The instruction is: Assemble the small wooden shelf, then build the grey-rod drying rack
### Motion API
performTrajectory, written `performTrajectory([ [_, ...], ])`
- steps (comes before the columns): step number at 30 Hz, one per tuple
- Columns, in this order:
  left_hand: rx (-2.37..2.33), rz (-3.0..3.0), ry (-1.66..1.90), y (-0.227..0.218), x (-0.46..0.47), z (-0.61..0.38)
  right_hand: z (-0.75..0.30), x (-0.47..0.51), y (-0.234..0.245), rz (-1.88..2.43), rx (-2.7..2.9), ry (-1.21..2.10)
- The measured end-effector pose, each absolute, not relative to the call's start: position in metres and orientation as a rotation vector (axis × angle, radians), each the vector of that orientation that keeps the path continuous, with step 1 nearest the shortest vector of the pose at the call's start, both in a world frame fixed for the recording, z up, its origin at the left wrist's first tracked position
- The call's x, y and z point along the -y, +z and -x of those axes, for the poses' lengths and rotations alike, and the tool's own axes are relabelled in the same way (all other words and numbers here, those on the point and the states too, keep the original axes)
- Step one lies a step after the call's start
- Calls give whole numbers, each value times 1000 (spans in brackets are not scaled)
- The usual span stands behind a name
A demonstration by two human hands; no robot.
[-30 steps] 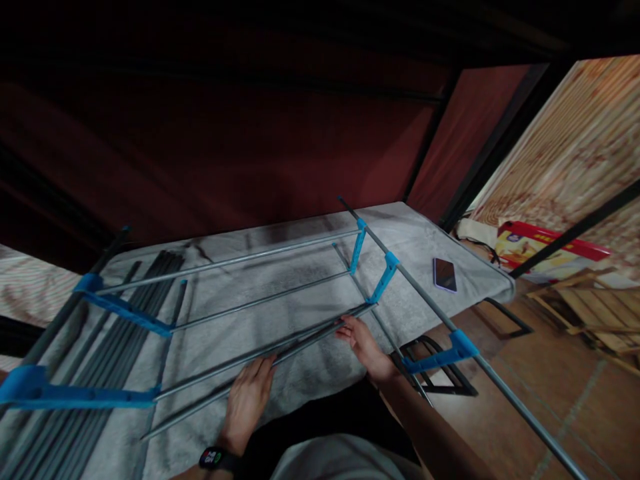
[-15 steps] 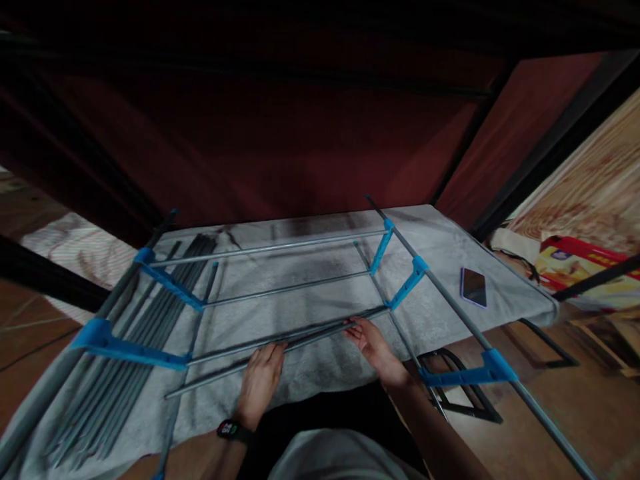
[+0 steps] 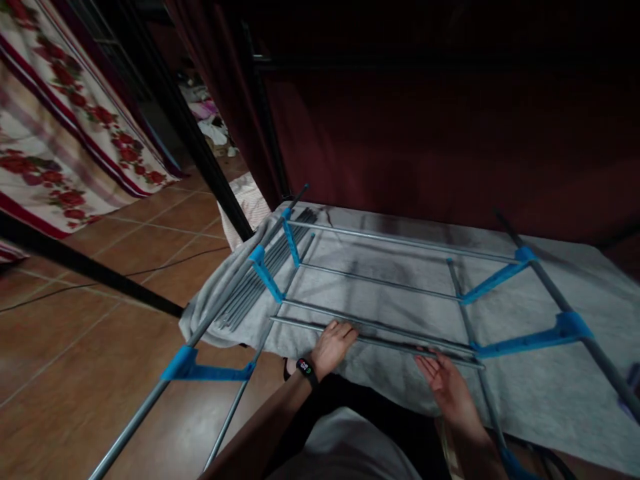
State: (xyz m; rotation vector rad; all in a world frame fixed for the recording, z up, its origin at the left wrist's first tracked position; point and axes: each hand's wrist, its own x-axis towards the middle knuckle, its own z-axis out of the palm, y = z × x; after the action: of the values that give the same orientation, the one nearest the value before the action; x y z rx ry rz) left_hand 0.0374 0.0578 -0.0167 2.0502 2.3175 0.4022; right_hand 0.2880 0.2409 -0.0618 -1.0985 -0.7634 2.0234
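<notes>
Three grey metal crossbars fitted, one grey metal rod loose

One bundle of slim grey metal rods lies on the pale grey cloth, at ten o'clock from the hands. Beside it, blue plastic left brackets meet the crossbars. The left hand curls over the loose rod, in front of the crossbars. At four o'clock from it, the right hand touches the rod with its fingertips; I cannot tell whether it grips. Toward one o'clock from there, blue plastic right brackets meet the crossbars' other ends. Joining looks partly done: rod unattached, bundle unused.
</notes>
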Motion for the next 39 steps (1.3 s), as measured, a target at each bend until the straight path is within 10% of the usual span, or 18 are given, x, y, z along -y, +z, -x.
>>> performTrajectory([
  [24, -2296, -2078, 357, -10, -71, -19, -295, -229, -33, 1252, 1189, 2000],
  [39, -2376, -2136, 225, -8, -76, -16, -317, -281, -18, 1280, 2057, 698],
])
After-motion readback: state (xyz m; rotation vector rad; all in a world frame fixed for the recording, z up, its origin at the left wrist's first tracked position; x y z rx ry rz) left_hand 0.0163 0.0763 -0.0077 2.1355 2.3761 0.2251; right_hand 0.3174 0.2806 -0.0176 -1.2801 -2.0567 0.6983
